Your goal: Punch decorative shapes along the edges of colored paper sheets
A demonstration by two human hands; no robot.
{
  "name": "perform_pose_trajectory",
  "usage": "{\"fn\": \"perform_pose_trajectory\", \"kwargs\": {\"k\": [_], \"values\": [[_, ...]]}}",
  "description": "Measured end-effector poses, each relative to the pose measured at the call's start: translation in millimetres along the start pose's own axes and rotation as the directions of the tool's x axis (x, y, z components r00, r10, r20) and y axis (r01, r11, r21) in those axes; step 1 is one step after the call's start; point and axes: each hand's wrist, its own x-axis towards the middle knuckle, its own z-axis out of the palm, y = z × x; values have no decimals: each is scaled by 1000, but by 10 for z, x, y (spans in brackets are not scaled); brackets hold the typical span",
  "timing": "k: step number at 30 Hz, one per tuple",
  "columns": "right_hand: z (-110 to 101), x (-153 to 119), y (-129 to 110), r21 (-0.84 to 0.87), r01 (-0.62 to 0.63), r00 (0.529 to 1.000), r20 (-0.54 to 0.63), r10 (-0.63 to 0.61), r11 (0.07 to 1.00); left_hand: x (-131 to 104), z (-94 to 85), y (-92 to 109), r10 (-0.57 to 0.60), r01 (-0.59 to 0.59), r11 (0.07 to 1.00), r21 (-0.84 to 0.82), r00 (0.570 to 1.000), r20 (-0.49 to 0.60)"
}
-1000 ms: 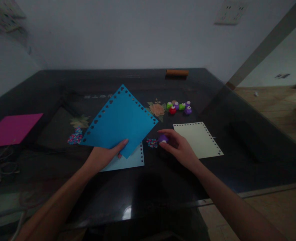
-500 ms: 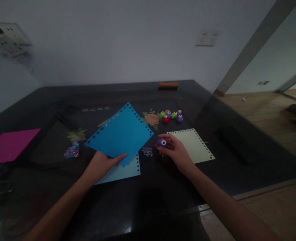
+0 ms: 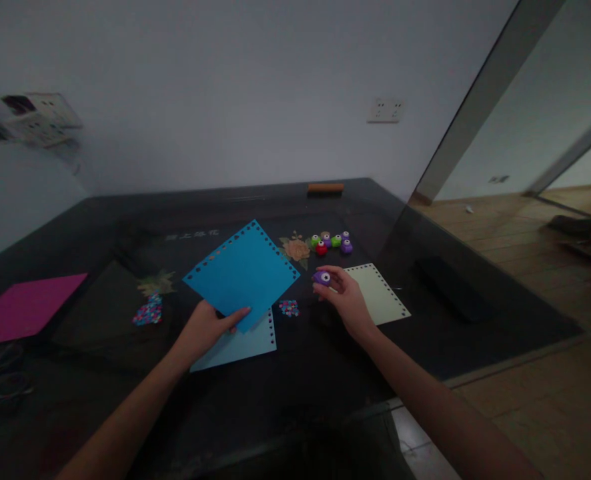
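Observation:
My left hand [image 3: 214, 327] pinches the lower corner of a blue sheet of paper [image 3: 245, 277], thumb on top. Shapes are punched along the sheet's two upper edges, and it is tilted above a light blue punched sheet [image 3: 240, 350] on the table. In my right hand [image 3: 348, 300] is a purple craft punch [image 3: 320, 279] with a star on its round white face, held between thumb and fingers. Between the hands lies a small heap of coloured paper cutouts [image 3: 289, 308]. Beneath and beyond my right hand rests a pale yellow punched sheet [image 3: 380, 297].
Several green, red and purple punches [image 3: 336, 241] stand together further back. A larger heap of cutouts [image 3: 149, 310] and a magenta sheet [image 3: 30, 307] lie left. A brown roll [image 3: 325, 189] sits by the wall; a dark flat object [image 3: 448, 287] lies right.
The camera view has shifted, so the scene sits lower in the picture. Both hands keep hold of the blue sheet and the purple punch, with little movement between them.

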Motion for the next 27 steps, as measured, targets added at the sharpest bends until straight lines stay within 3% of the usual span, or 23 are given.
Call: {"fn": "perform_pose_trajectory", "kwargs": {"k": [8, 11, 13, 15, 16, 20, 27], "values": [[-134, 148, -123, -77, 117, 987, -98, -124, 990, 4, 11, 12, 33, -34, 998, 47, 999, 32], [-225, 345, -186, -118, 160, 977, -125, -174, 980, -5, 10, 20, 42, -43, 999, 21, 999, 31], [-273, 532, -183, -243, 198, 968, -106, -229, 950, -10, 7, 29, 58, -58, 998, 17, 998, 29], [-286, 732, -137, -520, 234, 954, -40, -297, 822, -12, 5, 39, 69, -70, 997, 20, 997, 24], [-274, 824, -102, -574, 238, 952, -21, -305, 784, -12, 4, 42, 69, -70, 997, 21, 997, 21], [-133, 1063, 75, -716, 257, 952, 70, -299, 649, -5, 11, 48, 40, -41, 999, 30, 999, 24], [-15, 1132, 250, -885, 296, 936, 194, -293, 360, 7, 19, 46, 28, -28, 1000, 12, 1000, -4]]}}
